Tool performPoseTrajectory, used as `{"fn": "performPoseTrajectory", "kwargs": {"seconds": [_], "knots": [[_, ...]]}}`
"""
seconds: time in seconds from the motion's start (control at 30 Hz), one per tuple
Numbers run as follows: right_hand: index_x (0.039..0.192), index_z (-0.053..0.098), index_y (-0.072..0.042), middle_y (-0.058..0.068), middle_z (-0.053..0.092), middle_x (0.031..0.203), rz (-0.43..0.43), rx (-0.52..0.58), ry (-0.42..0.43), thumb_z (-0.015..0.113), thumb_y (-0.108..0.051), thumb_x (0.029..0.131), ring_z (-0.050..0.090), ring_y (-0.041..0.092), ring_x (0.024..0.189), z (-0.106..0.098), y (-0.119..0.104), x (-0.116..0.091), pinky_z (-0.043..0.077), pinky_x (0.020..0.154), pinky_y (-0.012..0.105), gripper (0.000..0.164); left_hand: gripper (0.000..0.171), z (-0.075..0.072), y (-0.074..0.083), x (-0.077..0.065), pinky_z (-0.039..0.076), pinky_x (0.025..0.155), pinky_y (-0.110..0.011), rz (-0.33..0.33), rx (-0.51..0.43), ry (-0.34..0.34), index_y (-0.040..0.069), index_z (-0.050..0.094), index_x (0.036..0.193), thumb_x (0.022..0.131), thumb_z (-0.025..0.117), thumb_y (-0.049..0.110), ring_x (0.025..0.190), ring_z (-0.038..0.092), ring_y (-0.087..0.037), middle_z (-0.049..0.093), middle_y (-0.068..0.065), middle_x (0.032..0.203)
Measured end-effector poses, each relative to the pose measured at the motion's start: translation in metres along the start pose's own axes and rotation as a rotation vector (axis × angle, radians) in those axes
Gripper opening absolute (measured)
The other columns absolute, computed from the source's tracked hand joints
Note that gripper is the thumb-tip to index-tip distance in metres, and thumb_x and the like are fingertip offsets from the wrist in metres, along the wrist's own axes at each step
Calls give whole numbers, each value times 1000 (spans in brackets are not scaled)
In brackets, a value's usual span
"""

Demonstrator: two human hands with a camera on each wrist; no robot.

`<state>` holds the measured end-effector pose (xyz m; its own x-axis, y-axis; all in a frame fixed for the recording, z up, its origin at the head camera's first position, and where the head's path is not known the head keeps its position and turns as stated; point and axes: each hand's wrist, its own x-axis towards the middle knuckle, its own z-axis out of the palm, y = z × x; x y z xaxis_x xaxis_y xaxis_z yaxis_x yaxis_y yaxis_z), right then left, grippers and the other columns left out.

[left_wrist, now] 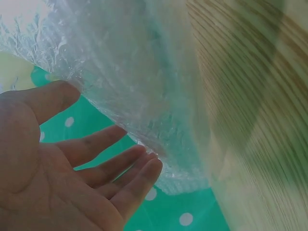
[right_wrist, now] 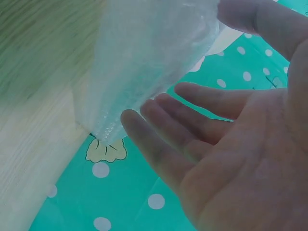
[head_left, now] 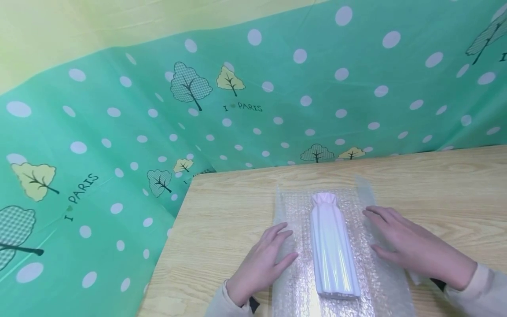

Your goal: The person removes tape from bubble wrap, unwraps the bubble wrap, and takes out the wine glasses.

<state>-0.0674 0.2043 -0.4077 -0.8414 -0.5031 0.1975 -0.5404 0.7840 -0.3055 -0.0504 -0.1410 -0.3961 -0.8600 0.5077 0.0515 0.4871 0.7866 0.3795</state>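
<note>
A white fluted vase (head_left: 333,246) with a gathered, pinkish neck lies on its side, its neck toward the far edge of the table. Under it a sheet of clear bubble wrap (head_left: 299,264) is spread out. My left hand (head_left: 263,259) lies at the wrap's left edge with relaxed, spread fingers; in the left wrist view its fingertips are at the bubble wrap (left_wrist: 130,86). On the opposite edge is my right hand (head_left: 408,242), fingers extended, at the bubble wrap (right_wrist: 149,57) in the right wrist view. Neither hand touches the vase.
The light wood table (head_left: 222,220) reaches back to a green dotted curtain (head_left: 237,141) printed with trees and lettering. That curtain also hangs along the table's left side. Dark bands show at both wrists.
</note>
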Motion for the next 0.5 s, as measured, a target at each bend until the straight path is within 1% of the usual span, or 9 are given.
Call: {"fn": "performPoseTrajectory", "kwargs": {"seconds": [0.13, 0.27, 0.4, 0.5], "knots": [[138, 45, 11, 28, 48, 139, 29, -8, -22, 78, -27, 83, 49, 45, 124, -1, 2, 0, 48, 98, 61, 74, 53, 0, -3, -1, 45, 110, -45, -14, -5, 0, 10, 50, 142, 101, 54, 43, 140, 41, -24, 39, -9, 155], [136, 46, 12, 29, 50, 136, 35, -20, -14, 78, -26, 83, 50, 44, 122, -2, 6, -1, 49, 96, 61, 73, 55, 0, -6, -1, 45, 109, -46, -30, -11, -5, 10, 49, 144, 100, 54, 44, 140, 42, -25, 38, -9, 156], [138, 44, 11, 28, 50, 136, 40, -18, -11, 78, -25, 83, 49, 44, 121, -4, 12, -3, 49, 96, 61, 74, 58, -1, -8, -1, 45, 109, -48, -52, -32, -9, 10, 47, 146, 100, 54, 45, 141, 41, -26, 36, -9, 157], [138, 43, 10, 27, 49, 135, 28, -21, 6, 79, -24, 82, 48, 42, 121, -5, 17, -5, 49, 94, 62, 76, 59, -3, -9, -1, 45, 109, -48, -64, -35, -4, 11, 46, 146, 100, 53, 47, 142, 39, -26, 34, -8, 158]]}}
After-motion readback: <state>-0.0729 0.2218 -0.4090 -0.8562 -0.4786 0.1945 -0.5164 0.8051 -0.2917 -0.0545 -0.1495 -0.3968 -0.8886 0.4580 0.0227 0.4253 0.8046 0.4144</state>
